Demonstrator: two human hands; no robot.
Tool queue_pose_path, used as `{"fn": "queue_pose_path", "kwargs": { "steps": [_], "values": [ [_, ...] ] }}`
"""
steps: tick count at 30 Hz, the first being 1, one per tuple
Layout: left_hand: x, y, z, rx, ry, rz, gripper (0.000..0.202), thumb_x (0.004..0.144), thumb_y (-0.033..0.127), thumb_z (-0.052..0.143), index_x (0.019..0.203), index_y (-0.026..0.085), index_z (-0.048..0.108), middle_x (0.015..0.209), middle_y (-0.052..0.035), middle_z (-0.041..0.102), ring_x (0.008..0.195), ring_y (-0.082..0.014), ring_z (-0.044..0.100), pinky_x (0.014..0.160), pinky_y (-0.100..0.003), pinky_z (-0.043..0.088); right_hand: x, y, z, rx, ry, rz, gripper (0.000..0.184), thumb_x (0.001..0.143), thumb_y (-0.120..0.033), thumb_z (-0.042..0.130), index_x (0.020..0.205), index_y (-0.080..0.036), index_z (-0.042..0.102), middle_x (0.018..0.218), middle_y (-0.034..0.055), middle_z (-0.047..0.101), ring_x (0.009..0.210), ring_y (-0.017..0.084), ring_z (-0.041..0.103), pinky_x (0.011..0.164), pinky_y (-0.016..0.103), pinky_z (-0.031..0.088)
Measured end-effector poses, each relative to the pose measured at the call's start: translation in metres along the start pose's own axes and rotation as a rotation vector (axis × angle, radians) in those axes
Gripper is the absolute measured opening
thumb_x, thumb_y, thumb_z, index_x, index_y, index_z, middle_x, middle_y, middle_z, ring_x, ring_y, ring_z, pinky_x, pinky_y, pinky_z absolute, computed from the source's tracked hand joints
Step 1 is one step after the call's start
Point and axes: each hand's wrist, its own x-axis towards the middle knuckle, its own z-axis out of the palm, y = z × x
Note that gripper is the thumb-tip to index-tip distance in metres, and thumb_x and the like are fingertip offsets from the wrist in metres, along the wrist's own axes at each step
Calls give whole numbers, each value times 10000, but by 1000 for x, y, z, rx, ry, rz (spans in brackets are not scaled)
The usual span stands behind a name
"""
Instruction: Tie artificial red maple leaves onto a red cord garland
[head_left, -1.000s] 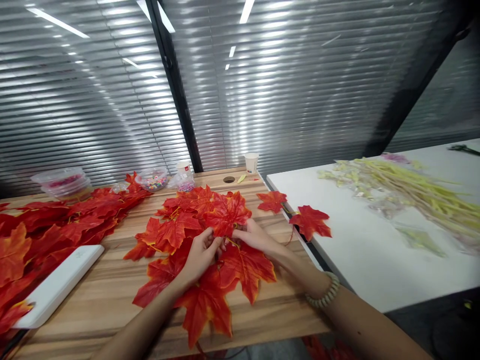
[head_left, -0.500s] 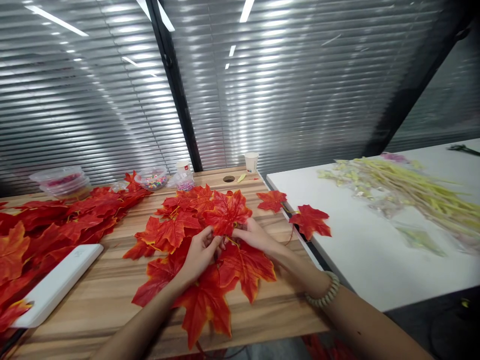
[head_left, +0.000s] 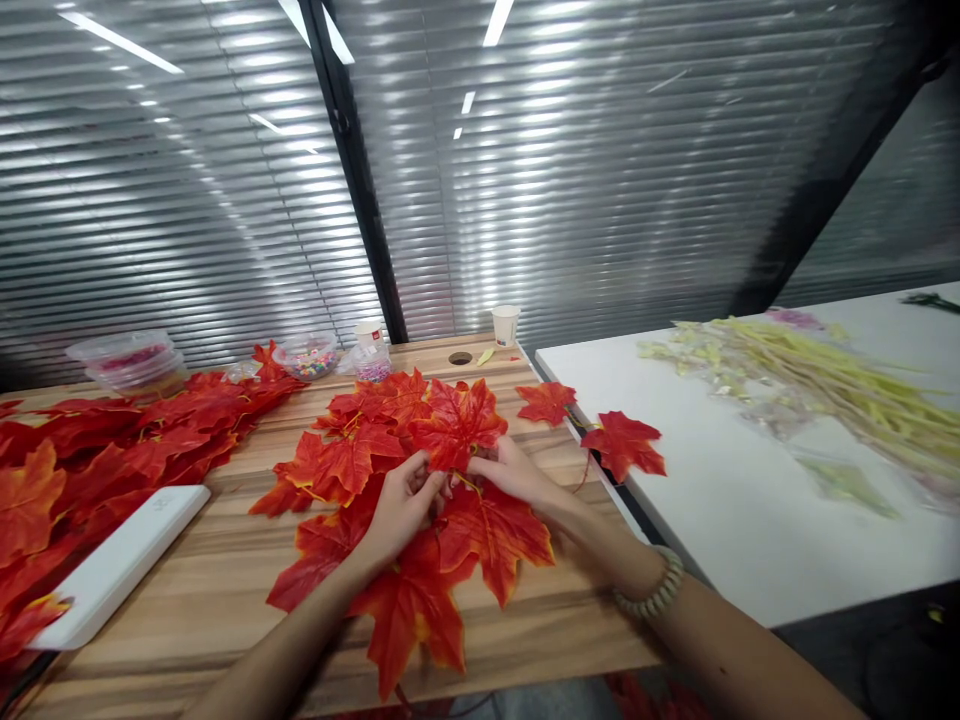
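A string of red artificial maple leaves [head_left: 495, 540] with yellow edges and thin stems lies over the wooden table in front of me. My left hand [head_left: 405, 505] is closed, its thumb and fingers pinched on the stem area below an upright leaf [head_left: 459, 420]. My right hand [head_left: 510, 468] is closed at the same spot from the other side, its fingertips partly behind that leaf. The exact piece between the fingertips is hidden. More leaves spread to the left of my hands, and two leaves [head_left: 624, 445] trail over the table's right edge.
A large heap of red leaves [head_left: 150, 450] covers the left side, with a white power bank [head_left: 124, 565] at its front. Tubs of beads [head_left: 306, 358] and paper cups [head_left: 505, 325] stand along the back. On the white table [head_left: 675, 510] lie yellow stems [head_left: 840, 385] in plastic.
The whole view has shifted very slightly. Both hands keep the same pinch on the leaf string, with no clear movement.
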Motion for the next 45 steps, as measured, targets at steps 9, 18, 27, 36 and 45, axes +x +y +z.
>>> {"fn": "queue_pose_path", "kwargs": {
  "steps": [9,18,27,36,45],
  "values": [
    [2,-1,-1,20,3,23,190,744,332,517,703,149,494,564,26,547,436,-79,476,431,-188,362,1,1,-1,-40,-39,-32,194,661,-210,603,845,-149,588,727,2,650,621,138,586,609,250,443],
    [1,-5,-3,16,-1,-6,200,748,339,525,696,147,497,582,19,558,443,-80,485,427,-188,363,3,1,-3,-126,-40,-63,240,674,-214,598,908,-161,587,762,10,658,699,162,593,663,272,440],
    [1,-3,-2,33,7,-10,204,753,344,524,701,149,495,571,27,548,443,-77,477,414,-183,363,1,1,-3,-118,-72,-58,188,706,-209,565,881,-148,601,702,6,652,616,139,573,593,242,424],
    [1,-4,-3,55,7,-16,208,751,347,525,683,152,494,559,31,549,436,-78,485,397,-175,355,3,1,-4,-145,-105,-75,179,708,-232,568,855,-140,609,697,11,650,611,137,567,598,242,424],
    [0,-2,-1,64,24,-16,213,732,349,538,661,152,500,542,25,551,429,-82,490,386,-176,366,2,0,-4,-134,-93,-64,175,700,-218,574,858,-149,598,721,8,649,631,139,570,619,248,432]
  ]
}}
